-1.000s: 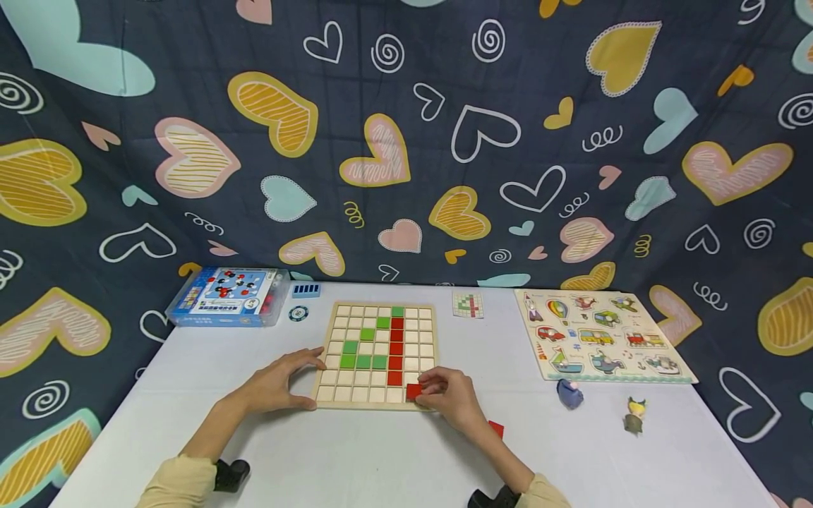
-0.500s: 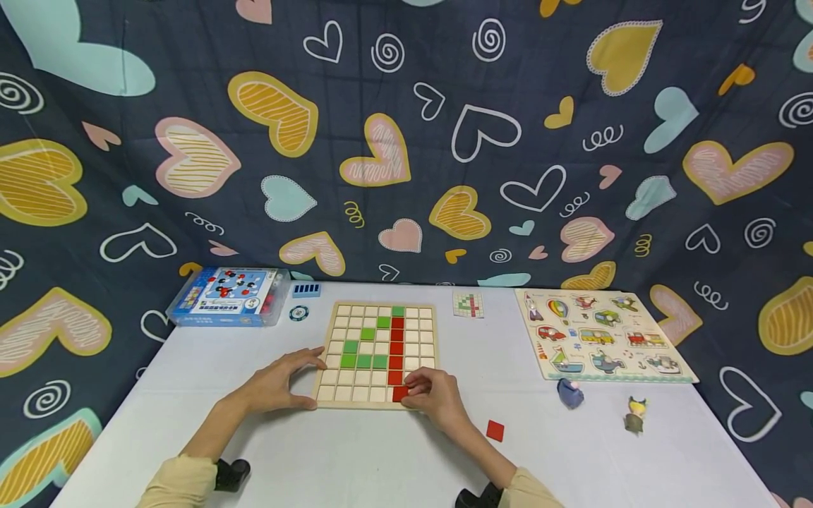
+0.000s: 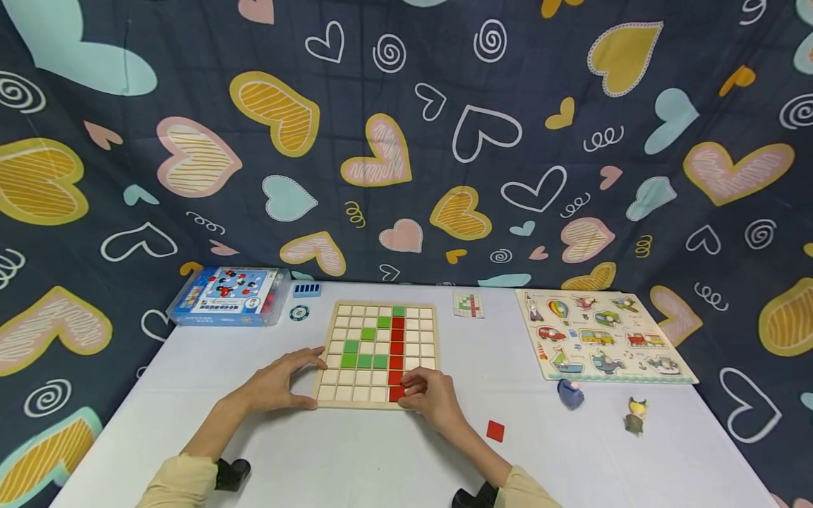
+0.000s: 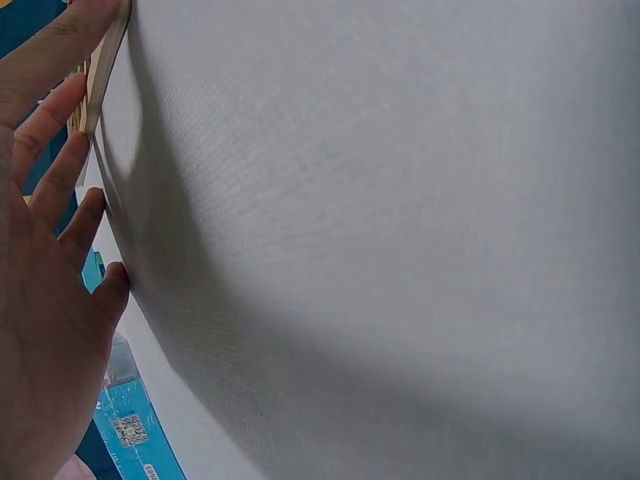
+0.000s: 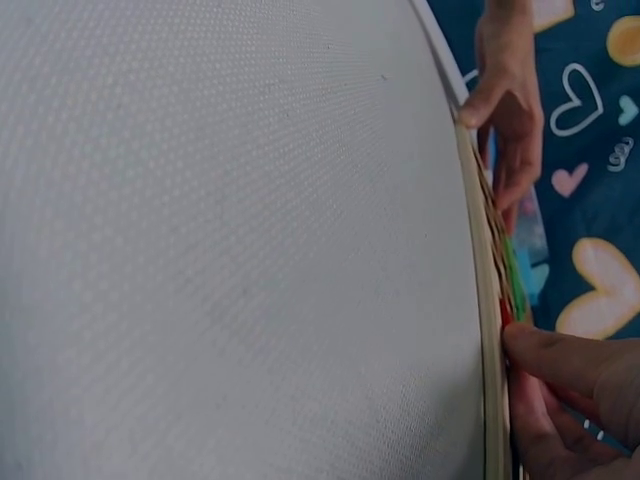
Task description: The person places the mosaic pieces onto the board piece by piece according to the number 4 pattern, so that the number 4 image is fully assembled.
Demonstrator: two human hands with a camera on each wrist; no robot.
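Observation:
A wooden grid board (image 3: 336, 404) lies on the white table. Green tiles (image 3: 364, 362) form a stepped outline on it, beside a column of red tiles (image 3: 396, 336). My right hand (image 3: 435, 401) pinches the red tile (image 3: 395, 394) at the column's near end, which sits at its square by the board's front edge; the fingertips partly cover it. In the right wrist view the thumb (image 5: 550, 355) meets red at the board. My left hand (image 3: 276, 381) is spread at the board's left side, fingers and thumb touching its edge. Another red tile (image 3: 495, 431) lies loose on the table.
A small pattern card (image 3: 468, 305) lies behind the board. At back left are a clear-lidded box (image 3: 229, 296), a blue piece (image 3: 307, 290) and a round chip (image 3: 298, 312). Rightward are a picture puzzle (image 3: 603, 339) and two small figures (image 3: 569, 394).
My right hand has moved left with the red tile, from the column beside to the foot of the red column. The left hand stays at the board's edge.

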